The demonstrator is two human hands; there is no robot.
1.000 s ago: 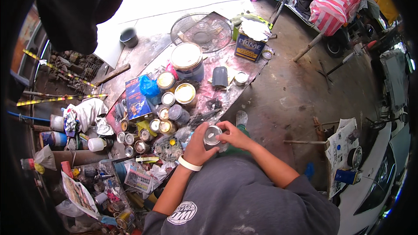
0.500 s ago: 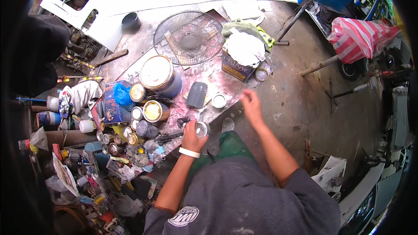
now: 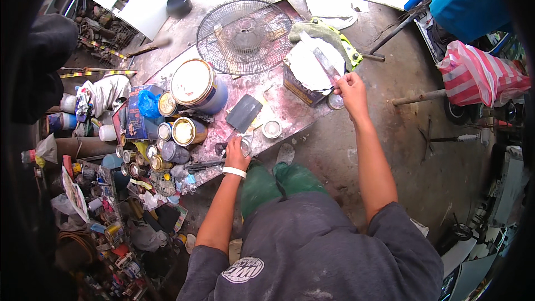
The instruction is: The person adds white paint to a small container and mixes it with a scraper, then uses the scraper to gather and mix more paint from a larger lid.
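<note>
My left hand grips a small round tin at the near edge of the paint-stained board. My right hand is stretched out to the right and holds a flat scraper over a square can covered with white paper. A small round lid and a dark grey pad lie on the board between my hands.
A big gold-lidded paint can, smaller tins and a blue box crowd the left. A fan grille lies at the back. A red-and-white striped bag sits right. Clutter fills the lower left.
My right hand left the small tin and reached out right to the scraper on the paper-covered can. My left hand kept the tin. The view shifted and the board slid downward.
</note>
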